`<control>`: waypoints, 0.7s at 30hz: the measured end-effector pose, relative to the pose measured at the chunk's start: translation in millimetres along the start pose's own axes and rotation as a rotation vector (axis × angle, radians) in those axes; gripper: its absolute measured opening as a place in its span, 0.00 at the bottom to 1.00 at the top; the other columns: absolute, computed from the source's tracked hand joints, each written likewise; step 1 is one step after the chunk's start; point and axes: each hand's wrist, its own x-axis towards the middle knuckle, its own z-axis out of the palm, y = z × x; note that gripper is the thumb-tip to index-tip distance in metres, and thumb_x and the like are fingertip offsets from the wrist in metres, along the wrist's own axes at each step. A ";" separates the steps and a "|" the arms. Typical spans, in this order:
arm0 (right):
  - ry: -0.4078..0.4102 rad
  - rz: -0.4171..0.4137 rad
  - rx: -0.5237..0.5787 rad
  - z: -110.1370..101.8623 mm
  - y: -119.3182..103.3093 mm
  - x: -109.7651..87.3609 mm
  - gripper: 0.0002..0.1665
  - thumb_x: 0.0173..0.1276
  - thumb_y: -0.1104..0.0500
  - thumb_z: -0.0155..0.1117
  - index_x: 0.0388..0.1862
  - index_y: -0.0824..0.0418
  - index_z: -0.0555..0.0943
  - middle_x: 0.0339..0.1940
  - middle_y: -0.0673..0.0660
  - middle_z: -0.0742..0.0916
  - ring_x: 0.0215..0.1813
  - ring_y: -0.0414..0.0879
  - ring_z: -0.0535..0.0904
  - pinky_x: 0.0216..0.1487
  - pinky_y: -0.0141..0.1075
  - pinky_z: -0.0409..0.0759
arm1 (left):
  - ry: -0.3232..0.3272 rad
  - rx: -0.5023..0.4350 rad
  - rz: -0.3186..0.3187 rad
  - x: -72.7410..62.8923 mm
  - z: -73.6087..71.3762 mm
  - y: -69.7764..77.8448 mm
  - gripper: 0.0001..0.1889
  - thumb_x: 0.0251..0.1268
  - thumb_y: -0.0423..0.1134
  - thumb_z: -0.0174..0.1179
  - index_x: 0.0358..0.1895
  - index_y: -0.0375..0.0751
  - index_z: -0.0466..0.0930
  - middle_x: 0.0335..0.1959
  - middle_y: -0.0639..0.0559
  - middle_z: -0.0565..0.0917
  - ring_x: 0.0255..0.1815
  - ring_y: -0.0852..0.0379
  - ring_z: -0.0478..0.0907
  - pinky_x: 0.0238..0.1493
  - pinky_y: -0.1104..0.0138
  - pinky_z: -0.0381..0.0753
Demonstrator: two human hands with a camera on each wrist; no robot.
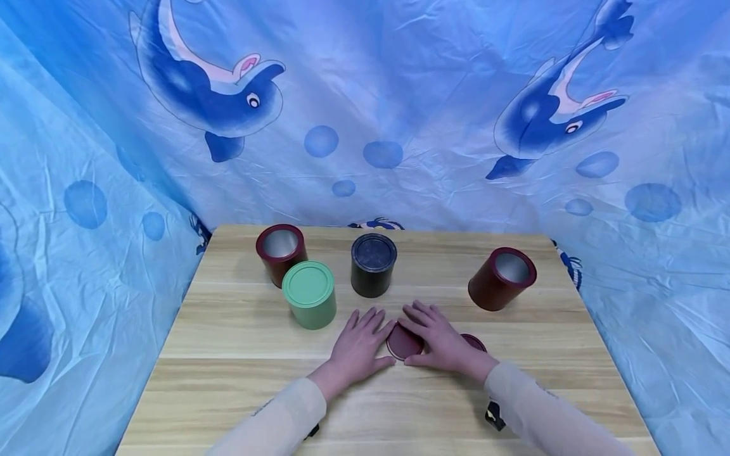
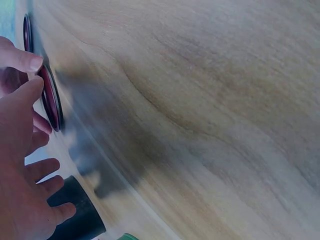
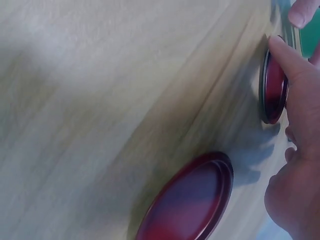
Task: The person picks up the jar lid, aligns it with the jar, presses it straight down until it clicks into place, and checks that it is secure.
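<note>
A dark red round lid [image 1: 403,342] lies on the table between the two hands. My right hand [image 1: 441,342] holds it by the rim, with the thumb at the near edge and fingers across the far edge. On the other side is my left hand [image 1: 359,348], fingers spread, its index fingertip close to the rim; whether it touches cannot be told. A second dark red lid [image 3: 187,197], partly covered by the right hand in the head view, lies flat beside it. Beyond the hands stand a black lidded canister [image 1: 373,266] and a green lidded canister [image 1: 310,294].
Two dark red canisters without lids stand farther back, one at the left [image 1: 281,253] behind the green canister, another at the right [image 1: 502,278]. The wooden table [image 1: 228,380] is bordered at the back and sides by a blue dolphin-print cloth [image 1: 439,177].
</note>
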 end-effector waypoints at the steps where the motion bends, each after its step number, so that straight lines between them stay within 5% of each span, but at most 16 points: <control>1: 0.003 -0.007 -0.002 -0.1 -1.2 -0.4 0.53 0.63 0.37 0.81 0.79 0.61 0.74 0.83 0.67 0.70 0.85 0.69 0.59 0.79 0.72 0.57 | 0.001 0.002 0.000 0.5 0.3 0.4 0.42 0.70 0.72 0.60 0.80 0.52 0.73 0.80 0.44 0.72 0.82 0.44 0.65 0.80 0.42 0.64; 21: 0.014 0.035 -0.004 -10.9 10.0 -16.0 0.54 0.61 0.37 0.82 0.78 0.63 0.75 0.83 0.66 0.71 0.85 0.68 0.58 0.80 0.72 0.54 | -0.010 0.021 -0.023 10.1 7.5 3.4 0.43 0.67 0.73 0.63 0.78 0.53 0.75 0.79 0.45 0.73 0.83 0.45 0.64 0.80 0.42 0.65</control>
